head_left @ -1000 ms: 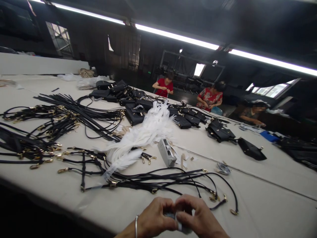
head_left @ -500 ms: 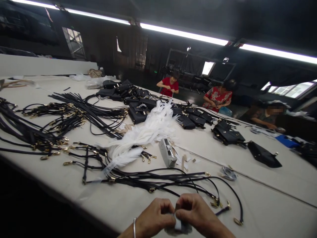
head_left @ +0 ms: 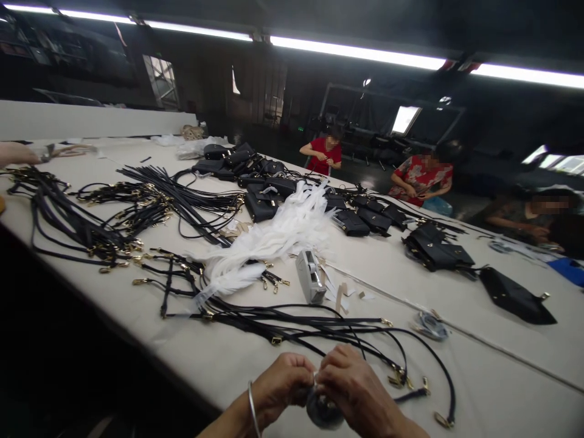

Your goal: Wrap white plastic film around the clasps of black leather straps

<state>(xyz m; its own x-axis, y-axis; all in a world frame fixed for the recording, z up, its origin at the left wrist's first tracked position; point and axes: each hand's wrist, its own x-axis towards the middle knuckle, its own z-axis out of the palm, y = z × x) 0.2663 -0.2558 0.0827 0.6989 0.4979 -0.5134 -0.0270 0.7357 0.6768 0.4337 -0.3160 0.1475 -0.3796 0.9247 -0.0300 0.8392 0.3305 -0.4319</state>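
Observation:
At the table's near edge, my left hand (head_left: 285,383), with a silver bangle on its wrist, pinches the top of a small dark, rounded bundle (head_left: 325,415) with a shiny surface. My right hand (head_left: 353,386) closes over the same bundle from the other side, and the fingertips of both hands nearly meet. Fingers cover much of it, so its kind is unclear. Just beyond my hands lie long black straps (head_left: 292,331) with gold clasps. A grey tape dispenser (head_left: 310,278) stands farther back, beside scraps of paper (head_left: 342,295).
A heap of white wrapping strips (head_left: 274,237) lies mid-table. More black straps (head_left: 73,219) spread out at left. Black handbags (head_left: 260,204) are piled behind, others (head_left: 438,249) at right. A clear-wrapped coil (head_left: 429,325) lies right of my hands. Several people (head_left: 325,152) work across the table.
My fingers have shifted on the bundle, and its rounded dark side shows more below them. The pale piece between my hands shows less. The view has turned slightly left.

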